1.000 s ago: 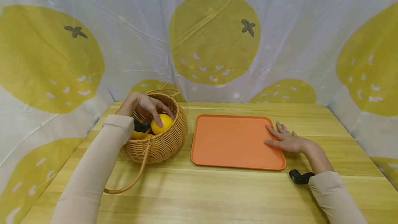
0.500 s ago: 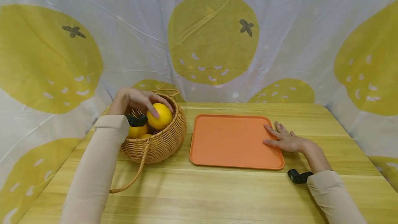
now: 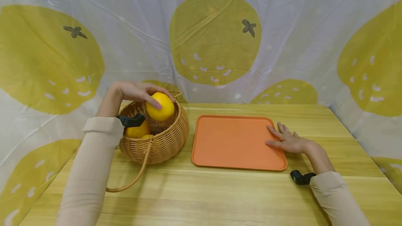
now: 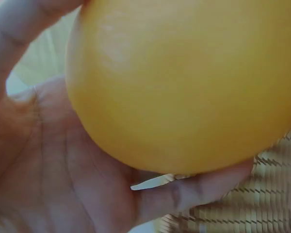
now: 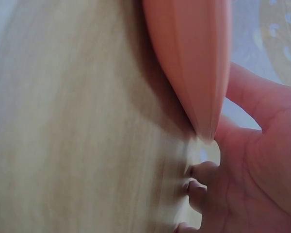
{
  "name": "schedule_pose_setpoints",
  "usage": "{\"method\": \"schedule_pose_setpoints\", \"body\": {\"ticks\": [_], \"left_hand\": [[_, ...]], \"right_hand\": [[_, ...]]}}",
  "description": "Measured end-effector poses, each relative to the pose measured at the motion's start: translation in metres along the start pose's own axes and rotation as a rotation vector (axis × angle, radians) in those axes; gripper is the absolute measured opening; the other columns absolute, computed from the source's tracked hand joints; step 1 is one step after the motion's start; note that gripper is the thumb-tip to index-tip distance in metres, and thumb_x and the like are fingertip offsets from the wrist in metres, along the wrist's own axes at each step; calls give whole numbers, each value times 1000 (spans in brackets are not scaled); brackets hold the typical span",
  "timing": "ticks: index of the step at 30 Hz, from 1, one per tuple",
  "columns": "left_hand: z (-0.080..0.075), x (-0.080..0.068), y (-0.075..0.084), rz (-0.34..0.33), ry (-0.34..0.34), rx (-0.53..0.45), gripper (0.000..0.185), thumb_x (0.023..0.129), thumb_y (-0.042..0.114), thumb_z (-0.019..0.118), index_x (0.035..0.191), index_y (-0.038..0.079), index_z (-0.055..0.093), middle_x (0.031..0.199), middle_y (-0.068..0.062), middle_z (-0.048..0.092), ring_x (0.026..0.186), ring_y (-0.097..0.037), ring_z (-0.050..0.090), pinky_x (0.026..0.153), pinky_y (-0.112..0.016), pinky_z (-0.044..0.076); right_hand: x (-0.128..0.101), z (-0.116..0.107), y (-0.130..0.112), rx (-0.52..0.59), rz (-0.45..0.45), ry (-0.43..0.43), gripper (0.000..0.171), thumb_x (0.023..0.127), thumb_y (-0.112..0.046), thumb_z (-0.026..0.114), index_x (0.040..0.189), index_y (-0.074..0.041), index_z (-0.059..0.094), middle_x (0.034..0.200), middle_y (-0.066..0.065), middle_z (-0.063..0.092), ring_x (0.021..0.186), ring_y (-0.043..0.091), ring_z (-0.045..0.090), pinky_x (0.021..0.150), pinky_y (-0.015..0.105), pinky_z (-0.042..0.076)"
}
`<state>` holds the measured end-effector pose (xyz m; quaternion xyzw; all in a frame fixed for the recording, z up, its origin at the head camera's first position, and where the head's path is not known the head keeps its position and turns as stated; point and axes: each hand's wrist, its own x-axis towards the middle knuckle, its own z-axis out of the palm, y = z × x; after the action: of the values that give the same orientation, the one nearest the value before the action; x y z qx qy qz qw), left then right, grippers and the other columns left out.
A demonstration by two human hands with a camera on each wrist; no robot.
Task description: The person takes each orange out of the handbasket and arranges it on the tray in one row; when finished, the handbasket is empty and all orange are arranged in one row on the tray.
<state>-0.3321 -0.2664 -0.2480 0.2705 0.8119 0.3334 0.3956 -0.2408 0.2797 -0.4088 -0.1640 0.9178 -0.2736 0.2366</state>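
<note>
My left hand [image 3: 135, 91] grips a round yellow-orange orange [image 3: 164, 109] over the wicker basket [image 3: 169, 145], thumb on the near side and fingers round the far side. In the left wrist view the orange [image 4: 184, 87] fills most of the picture, with the palm and a finger against it. Another orange [image 3: 138, 130] and a further yellow piece lie inside the basket, partly hidden by the wrist camera and rim. On the right, my right hand [image 3: 293, 144] has its fingers spread, thumb and forefinger over the right rim of the flat orange-coloured tray [image 3: 235, 144].
One looped basket handle [image 3: 141, 173] hangs down onto the wooden table [image 3: 220, 198] toward the front left; the other stands behind. A white curtain [image 3: 282, 55] printed with yellow fruit closes off the back and sides.
My left hand has raised the orange from among the other fruit up to the basket's rim level. The right hand and tray stay in place.
</note>
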Motion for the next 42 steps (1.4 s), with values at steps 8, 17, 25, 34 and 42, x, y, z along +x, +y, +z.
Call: {"method": "schedule_pose_setpoints", "body": {"ticks": [8, 17, 25, 34, 42], "left_hand": [[30, -1, 54, 203, 452, 111, 40, 103, 28, 64, 141, 21, 57, 137, -6, 59, 121, -24, 53, 105, -44, 41], [85, 17, 97, 265, 568, 51, 42, 102, 30, 65, 143, 25, 56, 138, -10, 55, 106, -32, 65, 76, -52, 62], [137, 33, 107, 230, 586, -74, 42, 100, 27, 69, 141, 29, 57, 135, -7, 58, 104, -30, 63, 75, -41, 58], [186, 73, 100, 193, 602, -136, 48, 96, 17, 73, 140, 17, 52, 130, -15, 58, 104, -27, 61, 80, -33, 54], [199, 121, 72, 142, 622, -163, 51, 94, 25, 77, 140, 17, 58, 127, -15, 62, 103, -26, 61, 80, -40, 57]], "right_hand": [[-1, -1, -3, -8, 1, 4, 91, 104, -53, 54, 166, -4, 8, 166, 35, -20, 152, 56, -20, 112, 78, -17], [1, 0, 0, -11, 8, 10, 92, 104, -53, 54, 166, -4, 7, 165, 35, -22, 151, 56, -21, 112, 78, -18], [3, 0, 8, -2, -5, 2, 95, 102, -59, 53, 167, -7, 6, 166, 33, -24, 152, 54, -23, 112, 77, -19], [0, -2, 6, 8, -10, 14, 93, 103, -54, 55, 166, -5, 7, 164, 36, -23, 150, 56, -24, 110, 78, -21], [8, 0, 15, -15, 3, 11, 98, 101, -64, 52, 167, -9, 5, 166, 30, -25, 152, 53, -24, 112, 78, -18]]}}
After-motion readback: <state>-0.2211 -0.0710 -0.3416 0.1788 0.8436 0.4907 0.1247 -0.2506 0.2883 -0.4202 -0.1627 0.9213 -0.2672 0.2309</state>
